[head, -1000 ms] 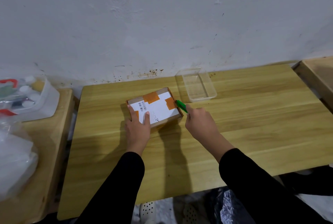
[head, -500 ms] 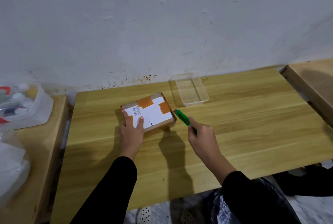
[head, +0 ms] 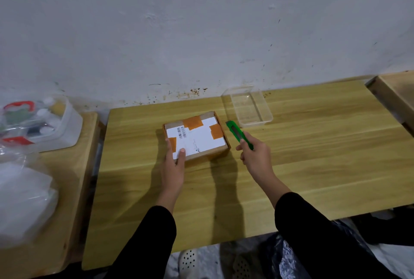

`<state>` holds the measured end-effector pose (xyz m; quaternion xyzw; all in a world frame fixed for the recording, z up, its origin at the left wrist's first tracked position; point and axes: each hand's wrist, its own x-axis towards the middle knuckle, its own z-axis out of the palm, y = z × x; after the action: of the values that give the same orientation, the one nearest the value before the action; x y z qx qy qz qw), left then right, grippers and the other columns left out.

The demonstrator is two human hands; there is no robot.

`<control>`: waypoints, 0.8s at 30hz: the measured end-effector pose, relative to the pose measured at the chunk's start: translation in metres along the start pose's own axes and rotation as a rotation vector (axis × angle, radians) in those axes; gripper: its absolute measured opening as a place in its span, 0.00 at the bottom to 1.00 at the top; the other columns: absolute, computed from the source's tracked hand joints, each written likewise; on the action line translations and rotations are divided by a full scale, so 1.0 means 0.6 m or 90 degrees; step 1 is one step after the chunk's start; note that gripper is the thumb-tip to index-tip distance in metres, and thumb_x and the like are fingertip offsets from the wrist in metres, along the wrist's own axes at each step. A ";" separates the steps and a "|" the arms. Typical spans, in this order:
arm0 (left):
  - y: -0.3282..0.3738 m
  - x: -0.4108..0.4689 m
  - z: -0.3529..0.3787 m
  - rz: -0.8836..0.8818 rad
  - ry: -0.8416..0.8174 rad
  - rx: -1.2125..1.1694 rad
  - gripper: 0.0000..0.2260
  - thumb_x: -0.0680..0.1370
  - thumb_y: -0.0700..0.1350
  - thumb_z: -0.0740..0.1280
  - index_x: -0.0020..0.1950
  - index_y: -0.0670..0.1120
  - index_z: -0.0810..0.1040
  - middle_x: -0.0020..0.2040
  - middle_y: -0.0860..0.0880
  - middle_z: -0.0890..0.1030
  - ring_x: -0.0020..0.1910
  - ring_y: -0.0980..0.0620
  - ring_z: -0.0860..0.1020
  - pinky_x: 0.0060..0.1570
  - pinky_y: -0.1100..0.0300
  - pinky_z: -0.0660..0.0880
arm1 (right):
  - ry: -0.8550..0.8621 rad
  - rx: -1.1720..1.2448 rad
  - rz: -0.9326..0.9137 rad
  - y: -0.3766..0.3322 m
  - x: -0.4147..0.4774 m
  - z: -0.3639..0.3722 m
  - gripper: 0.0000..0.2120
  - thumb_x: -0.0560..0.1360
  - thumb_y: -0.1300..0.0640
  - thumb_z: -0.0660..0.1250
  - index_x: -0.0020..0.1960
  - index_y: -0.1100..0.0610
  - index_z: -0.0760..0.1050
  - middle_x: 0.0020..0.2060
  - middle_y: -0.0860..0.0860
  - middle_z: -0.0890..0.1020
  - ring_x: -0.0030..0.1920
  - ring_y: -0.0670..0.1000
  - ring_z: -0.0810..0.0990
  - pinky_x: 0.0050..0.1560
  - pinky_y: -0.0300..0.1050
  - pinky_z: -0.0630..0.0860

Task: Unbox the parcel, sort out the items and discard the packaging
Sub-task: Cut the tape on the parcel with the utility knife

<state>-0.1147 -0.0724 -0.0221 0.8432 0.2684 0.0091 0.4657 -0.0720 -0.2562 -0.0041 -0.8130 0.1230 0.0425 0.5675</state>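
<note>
A small cardboard parcel (head: 197, 136) with a white label and orange tape patches lies shut on the wooden table (head: 302, 162). My left hand (head: 174, 162) presses on its near left corner, thumb on the label. A little right of the box, my right hand (head: 255, 155) grips a green utility knife (head: 238, 133). The knife points away from me and its tip is beside the box's right edge, not touching it.
A clear plastic tray (head: 248, 106), empty, stands behind the knife near the wall. On a side table at the left sit a white bin of small items (head: 42, 126) and a clear plastic bag (head: 22, 195). Another wooden surface (head: 396, 90) adjoins at the right.
My right hand has drawn the knife back from the parcel's right edge, toward me and to the right. My left hand stays on the box.
</note>
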 end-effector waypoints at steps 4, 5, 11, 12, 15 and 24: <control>0.004 0.029 -0.020 -0.030 0.067 0.050 0.23 0.81 0.49 0.56 0.75 0.48 0.58 0.66 0.41 0.73 0.63 0.42 0.71 0.58 0.52 0.70 | -0.048 0.006 -0.015 0.002 -0.002 0.004 0.21 0.80 0.63 0.55 0.72 0.55 0.60 0.44 0.54 0.79 0.32 0.47 0.72 0.35 0.45 0.73; 0.003 0.038 -0.025 -0.040 0.087 0.053 0.22 0.81 0.49 0.56 0.75 0.47 0.59 0.64 0.40 0.74 0.62 0.41 0.72 0.57 0.52 0.71 | -0.057 0.013 -0.015 0.004 -0.002 0.007 0.21 0.80 0.64 0.54 0.72 0.55 0.60 0.44 0.54 0.78 0.32 0.47 0.72 0.36 0.46 0.73; -0.004 0.092 -0.045 -0.079 0.138 0.066 0.20 0.81 0.47 0.56 0.72 0.44 0.64 0.65 0.36 0.71 0.63 0.39 0.70 0.58 0.51 0.70 | -0.073 -0.017 -0.024 0.020 0.014 0.036 0.21 0.80 0.63 0.54 0.72 0.55 0.60 0.45 0.52 0.79 0.40 0.51 0.73 0.43 0.50 0.72; -0.002 0.098 -0.047 -0.083 0.143 0.057 0.20 0.81 0.47 0.56 0.72 0.44 0.64 0.65 0.36 0.71 0.63 0.40 0.70 0.57 0.54 0.69 | -0.067 -0.022 -0.032 0.021 0.019 0.043 0.20 0.80 0.62 0.54 0.72 0.55 0.61 0.45 0.53 0.79 0.40 0.52 0.74 0.42 0.50 0.72; 0.001 0.120 -0.051 -0.079 0.151 0.037 0.19 0.81 0.46 0.56 0.72 0.44 0.64 0.65 0.39 0.71 0.63 0.43 0.71 0.46 0.65 0.62 | -0.054 -0.040 -0.057 0.019 0.037 0.063 0.19 0.80 0.62 0.54 0.70 0.54 0.64 0.44 0.54 0.79 0.37 0.54 0.73 0.37 0.47 0.69; 0.008 0.199 -0.050 -0.035 0.142 -0.018 0.18 0.82 0.43 0.52 0.72 0.46 0.65 0.70 0.42 0.67 0.54 0.55 0.68 0.30 0.81 0.65 | -0.004 -0.153 -0.027 0.008 0.135 0.136 0.19 0.80 0.60 0.55 0.70 0.59 0.63 0.52 0.57 0.66 0.47 0.53 0.70 0.49 0.42 0.70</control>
<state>-0.0184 0.0040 -0.0295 0.8225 0.3415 0.0941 0.4449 0.0110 -0.1937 -0.0543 -0.8773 0.0977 0.0474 0.4675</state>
